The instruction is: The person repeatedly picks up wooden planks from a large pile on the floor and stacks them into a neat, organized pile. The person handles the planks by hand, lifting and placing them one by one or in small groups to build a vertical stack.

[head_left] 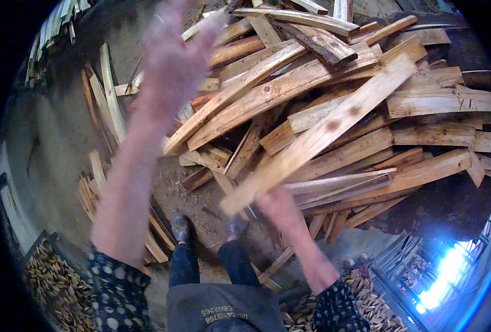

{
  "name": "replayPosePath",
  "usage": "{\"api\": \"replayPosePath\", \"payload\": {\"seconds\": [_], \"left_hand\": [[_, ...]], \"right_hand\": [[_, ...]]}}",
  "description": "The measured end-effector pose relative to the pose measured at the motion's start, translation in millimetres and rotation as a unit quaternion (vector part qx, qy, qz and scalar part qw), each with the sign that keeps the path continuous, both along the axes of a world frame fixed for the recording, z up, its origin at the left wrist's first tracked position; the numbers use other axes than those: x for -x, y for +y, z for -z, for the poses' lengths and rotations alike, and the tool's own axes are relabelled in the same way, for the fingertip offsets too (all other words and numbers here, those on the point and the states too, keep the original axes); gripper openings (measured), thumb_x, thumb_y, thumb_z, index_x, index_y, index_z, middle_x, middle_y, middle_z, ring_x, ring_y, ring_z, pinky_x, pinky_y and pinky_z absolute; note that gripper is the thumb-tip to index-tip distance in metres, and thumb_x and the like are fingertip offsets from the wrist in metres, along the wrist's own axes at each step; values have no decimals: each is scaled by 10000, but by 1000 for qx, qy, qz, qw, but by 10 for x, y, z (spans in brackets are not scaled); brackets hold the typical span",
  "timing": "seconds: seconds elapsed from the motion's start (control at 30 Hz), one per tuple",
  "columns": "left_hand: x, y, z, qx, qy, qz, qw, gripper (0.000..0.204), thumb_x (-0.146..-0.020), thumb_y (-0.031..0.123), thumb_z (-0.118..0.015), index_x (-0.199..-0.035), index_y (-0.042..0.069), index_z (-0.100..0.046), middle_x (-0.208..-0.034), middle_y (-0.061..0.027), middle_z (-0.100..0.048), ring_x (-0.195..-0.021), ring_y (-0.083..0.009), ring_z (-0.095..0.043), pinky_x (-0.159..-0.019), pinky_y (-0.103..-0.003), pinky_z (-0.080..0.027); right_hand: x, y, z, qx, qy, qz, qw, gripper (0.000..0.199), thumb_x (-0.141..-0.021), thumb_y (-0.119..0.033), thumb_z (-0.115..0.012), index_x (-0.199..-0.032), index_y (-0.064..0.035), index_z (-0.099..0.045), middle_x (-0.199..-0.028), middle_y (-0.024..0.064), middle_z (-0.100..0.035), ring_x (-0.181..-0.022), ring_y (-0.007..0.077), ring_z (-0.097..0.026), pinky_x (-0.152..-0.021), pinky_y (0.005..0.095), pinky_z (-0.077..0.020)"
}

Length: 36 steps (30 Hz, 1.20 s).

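Note:
My right hand (279, 208) is closed on the near end of a pale wooden plank (331, 128) with two dark knots. The plank slants up and to the right, above the heap of split boards (267, 102). My left hand (176, 58) is raised at the upper left, smeared by motion. Its thumb and fingers look spread apart, and nothing shows in it. Below it lie more loose boards at the heap's left edge.
Several narrow slats (111, 91) lie on the dirt floor (52, 122) to the left. My shoes (182, 228) stand at the near edge of the heap. Stacked short wood pieces (60, 282) sit at the lower left, with more at the lower right. Bright light glares at far right.

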<state>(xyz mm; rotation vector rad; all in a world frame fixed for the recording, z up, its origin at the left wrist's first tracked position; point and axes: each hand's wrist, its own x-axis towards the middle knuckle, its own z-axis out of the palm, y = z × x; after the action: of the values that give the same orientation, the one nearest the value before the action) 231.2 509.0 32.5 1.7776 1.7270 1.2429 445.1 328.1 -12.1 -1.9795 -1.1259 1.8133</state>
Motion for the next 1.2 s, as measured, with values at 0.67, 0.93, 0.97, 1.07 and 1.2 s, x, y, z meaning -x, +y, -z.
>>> {"api": "replayPosePath", "payload": {"seconds": [0.67, 0.93, 0.97, 1.07, 1.2], "left_hand": [[1327, -1785, 806, 425, -264, -78, 862, 405, -766, 178, -554, -1135, 40, -459, -864, -34, -538, -740, -124, -543, -622, -287, -473], [1431, -1096, 1298, 197, 59, -21, 978, 394, -734, 29, -576, -1118, 47, -492, -1075, -118, -535, -991, -247, -523, -875, -317, -398], [1217, -1148, 1403, 253, 53, 24, 966, 400, -703, 20, -597, -1091, 47, -499, -1063, -128, -526, -999, -270, -507, -881, -330, -391], [749, -1306, 1872, 243, 83, 81, 963, 535, -636, 43, -599, -1141, 33, -424, -1110, -158, -462, -1078, -325, -416, -909, -386, -365], [379, -1328, 2249, 327, 96, 70, 937, 516, -625, 56, -581, -1120, 35, -437, -1065, -186, -484, -1012, -343, -453, -852, -422, -388]], "right_hand": [[753, -107, 428, 21, 81, 50, 995, 537, -785, -156, -555, -1260, -38, -332, -1001, 80, -536, -876, 149, -532, -704, 268, -452], [419, 1007, 1169, -31, 123, 251, 960, 313, -810, -234, -580, -1020, -33, -464, -976, 85, -548, -833, 203, -561, -669, 331, -492], [403, 975, 1219, -42, 143, 245, 958, 311, -811, -227, -577, -1026, -33, -466, -976, 84, -551, -837, 203, -561, -678, 338, -493], [537, 701, 1152, -25, 146, 210, 966, 298, -821, -198, -541, -1051, -22, -471, -966, 80, -555, -845, 185, -557, -693, 339, -496], [305, 213, 1030, -20, 94, 184, 978, 332, -831, -235, -523, -1055, 3, -462, -975, 87, -545, -824, 149, -547, -699, 297, -468]]}}
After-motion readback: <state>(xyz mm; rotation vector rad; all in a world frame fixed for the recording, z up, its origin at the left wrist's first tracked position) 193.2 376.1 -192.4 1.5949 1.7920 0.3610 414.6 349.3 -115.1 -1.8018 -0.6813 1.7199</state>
